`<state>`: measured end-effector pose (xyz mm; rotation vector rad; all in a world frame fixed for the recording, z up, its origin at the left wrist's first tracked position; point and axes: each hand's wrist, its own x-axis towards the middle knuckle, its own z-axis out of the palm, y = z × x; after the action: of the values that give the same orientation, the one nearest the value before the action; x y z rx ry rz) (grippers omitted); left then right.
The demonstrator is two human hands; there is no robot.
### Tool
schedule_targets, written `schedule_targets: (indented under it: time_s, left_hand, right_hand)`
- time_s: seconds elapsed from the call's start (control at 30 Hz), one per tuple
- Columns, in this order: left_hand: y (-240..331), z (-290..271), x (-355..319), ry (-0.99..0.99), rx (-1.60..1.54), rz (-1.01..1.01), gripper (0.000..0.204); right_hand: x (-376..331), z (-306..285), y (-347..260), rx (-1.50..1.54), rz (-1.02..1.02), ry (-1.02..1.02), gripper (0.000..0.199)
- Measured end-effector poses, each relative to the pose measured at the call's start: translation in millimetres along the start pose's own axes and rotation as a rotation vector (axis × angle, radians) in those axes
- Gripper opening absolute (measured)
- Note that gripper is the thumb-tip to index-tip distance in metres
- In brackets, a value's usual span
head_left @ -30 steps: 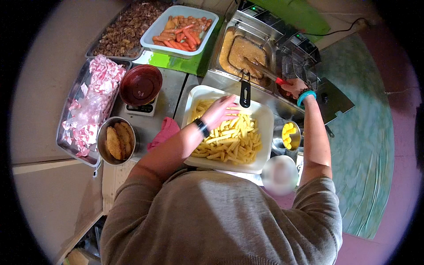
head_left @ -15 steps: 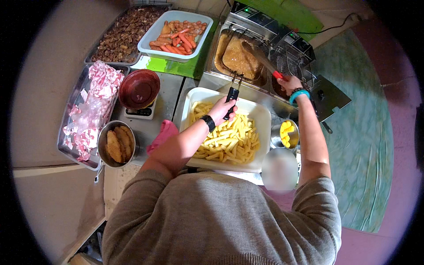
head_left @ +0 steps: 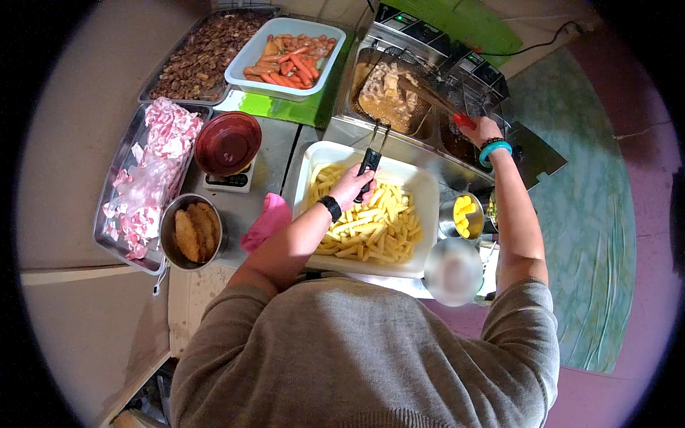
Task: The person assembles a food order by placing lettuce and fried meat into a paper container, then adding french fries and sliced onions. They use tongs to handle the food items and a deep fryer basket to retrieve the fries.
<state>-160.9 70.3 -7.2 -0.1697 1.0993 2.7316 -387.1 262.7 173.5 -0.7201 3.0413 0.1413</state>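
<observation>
My left hand (head_left: 353, 187) grips the black handle (head_left: 369, 162) of a wire fryer basket (head_left: 385, 96) holding pale fried pieces over the left fryer vat. Below that hand is a white tray (head_left: 429, 214) full of raw potato sticks (head_left: 371, 225). My right hand (head_left: 481, 131), with a turquoise band at the wrist, holds a red-handled utensil (head_left: 462, 120) whose long end reaches left into the basket.
A second fryer vat (head_left: 467, 89) is under my right hand. At the back are a white tub of sausages (head_left: 285, 51) and a metal tray of brown meat (head_left: 203, 53). On the left are a tray of pink wrapped pieces (head_left: 146, 185), a red bowl on a scale (head_left: 228, 143), a pot of breaded cutlets (head_left: 191, 232), and a pink cloth (head_left: 267, 221).
My left hand left the potato sticks and took hold of the basket handle. The right hand's utensil now reaches into the basket.
</observation>
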Motion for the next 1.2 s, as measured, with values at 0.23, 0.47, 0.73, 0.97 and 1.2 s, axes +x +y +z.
schedule_targets:
  time_s: [0.23, 0.47, 0.73, 0.97, 1.2]
  left_hand:
    - [0.4, -0.5, -4.7, 0.027, 0.028, 0.016, 0.022]
    - [-2.1, 2.5, -0.8, 0.034, 0.027, -0.007, 0.023]
    - [-0.4, 2.7, -3.5, 0.040, 0.000, -0.016, 0.023]
    - [-1.4, 2.9, -4.4, 0.041, -0.006, -0.012, 0.022]
    - [1.7, 3.0, -3.5, 0.052, -0.007, -0.009, 0.022]
  right_hand:
    - [-46.2, -36.1, -33.4, -0.093, -0.135, -0.195, 0.034]
    - [-17.2, -30.6, -3.0, -0.107, -0.033, 0.067, 0.028]
    - [-23.1, -35.9, -31.5, -0.250, -0.026, -0.037, 0.032]
    - [-21.8, -17.8, -35.0, -0.073, -0.178, -0.195, 0.034]
    - [3.2, -1.1, -20.1, -0.014, 0.040, 0.036, 0.035]
